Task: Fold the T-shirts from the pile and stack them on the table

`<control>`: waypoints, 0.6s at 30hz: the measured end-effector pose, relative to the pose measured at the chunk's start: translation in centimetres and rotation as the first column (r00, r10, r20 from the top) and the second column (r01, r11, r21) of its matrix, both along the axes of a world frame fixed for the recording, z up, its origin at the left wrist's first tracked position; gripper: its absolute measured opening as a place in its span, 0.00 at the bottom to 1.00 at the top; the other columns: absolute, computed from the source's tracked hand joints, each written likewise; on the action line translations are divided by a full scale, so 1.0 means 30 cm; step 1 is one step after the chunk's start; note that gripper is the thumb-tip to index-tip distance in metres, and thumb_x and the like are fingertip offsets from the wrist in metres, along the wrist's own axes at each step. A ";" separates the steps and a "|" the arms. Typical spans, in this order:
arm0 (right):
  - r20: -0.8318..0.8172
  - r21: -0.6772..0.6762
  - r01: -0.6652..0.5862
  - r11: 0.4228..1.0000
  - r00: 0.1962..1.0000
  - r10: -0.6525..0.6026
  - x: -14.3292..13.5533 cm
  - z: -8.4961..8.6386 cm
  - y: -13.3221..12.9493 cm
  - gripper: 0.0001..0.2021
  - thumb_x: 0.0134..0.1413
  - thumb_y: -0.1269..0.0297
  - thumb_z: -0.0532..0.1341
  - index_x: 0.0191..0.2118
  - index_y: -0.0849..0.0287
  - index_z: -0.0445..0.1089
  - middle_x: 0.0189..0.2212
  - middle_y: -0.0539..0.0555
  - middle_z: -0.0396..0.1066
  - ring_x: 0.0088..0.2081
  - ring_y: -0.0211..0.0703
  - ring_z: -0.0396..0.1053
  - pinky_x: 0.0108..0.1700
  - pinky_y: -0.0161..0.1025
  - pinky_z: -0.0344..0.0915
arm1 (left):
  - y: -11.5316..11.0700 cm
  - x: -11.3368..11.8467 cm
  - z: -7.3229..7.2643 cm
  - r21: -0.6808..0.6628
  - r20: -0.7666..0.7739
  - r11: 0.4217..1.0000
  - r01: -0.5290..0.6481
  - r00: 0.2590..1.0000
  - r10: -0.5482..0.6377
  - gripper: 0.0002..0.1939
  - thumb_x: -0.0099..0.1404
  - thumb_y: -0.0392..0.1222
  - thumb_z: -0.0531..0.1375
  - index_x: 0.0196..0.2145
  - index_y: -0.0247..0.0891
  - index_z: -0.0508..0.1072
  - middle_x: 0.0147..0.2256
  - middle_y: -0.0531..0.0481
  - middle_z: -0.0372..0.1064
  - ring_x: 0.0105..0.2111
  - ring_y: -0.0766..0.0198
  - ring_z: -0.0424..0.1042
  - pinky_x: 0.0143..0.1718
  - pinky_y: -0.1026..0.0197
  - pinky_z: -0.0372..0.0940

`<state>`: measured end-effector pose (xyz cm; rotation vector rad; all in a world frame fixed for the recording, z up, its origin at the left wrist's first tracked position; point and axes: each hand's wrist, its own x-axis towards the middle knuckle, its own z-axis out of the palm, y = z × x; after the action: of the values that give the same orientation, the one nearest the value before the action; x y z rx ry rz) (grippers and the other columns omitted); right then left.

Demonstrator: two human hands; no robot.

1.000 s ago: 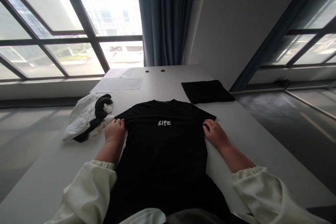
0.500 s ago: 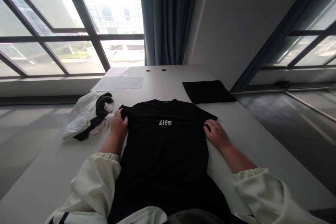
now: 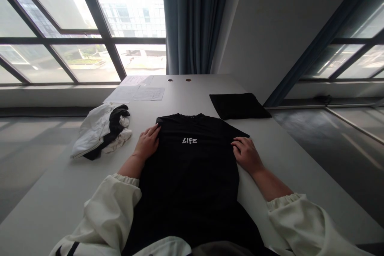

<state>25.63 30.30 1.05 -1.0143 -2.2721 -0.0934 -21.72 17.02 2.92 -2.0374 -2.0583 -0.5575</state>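
A black T-shirt (image 3: 192,168) with white lettering on its chest lies spread on the white table (image 3: 294,160), collar toward the window. Its left sleeve is folded inward, while the right sleeve still sticks out flat. My left hand (image 3: 147,141) is closed at the shirt's left shoulder edge, its fingers together on the folded sleeve. At the opposite side, my right hand (image 3: 246,153) rests by the right armpit, fingertips on the cloth and fingers slightly apart. The lower end of the shirt runs toward my body.
A folded black cloth (image 3: 240,106) lies behind the right sleeve. To the left is a crumpled pile of white and black clothes (image 3: 96,130). Paper sheets (image 3: 148,93) lie at the back left, near two round holes in the tabletop. A blue curtain (image 3: 192,20) hangs beyond.
My left hand has moved inward to the right, and the left sleeve that stuck out is now folded in. My right hand has barely moved.
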 end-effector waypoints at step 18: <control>-0.010 -0.109 -0.071 0.991 0.997 0.070 -0.020 -0.012 -0.001 0.12 0.62 0.70 0.58 0.42 0.55 0.79 0.46 0.60 0.74 0.52 0.56 0.69 0.57 0.54 0.69 | -0.115 -0.066 0.026 -0.068 0.091 0.996 -0.050 0.994 0.056 0.29 0.65 0.43 0.64 0.64 0.46 0.71 0.60 0.43 0.72 0.57 0.46 0.73 0.61 0.46 0.67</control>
<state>25.04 30.26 0.67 -0.9870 -2.3261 0.0647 -23.70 13.58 3.70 -2.0221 -2.2046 -0.5933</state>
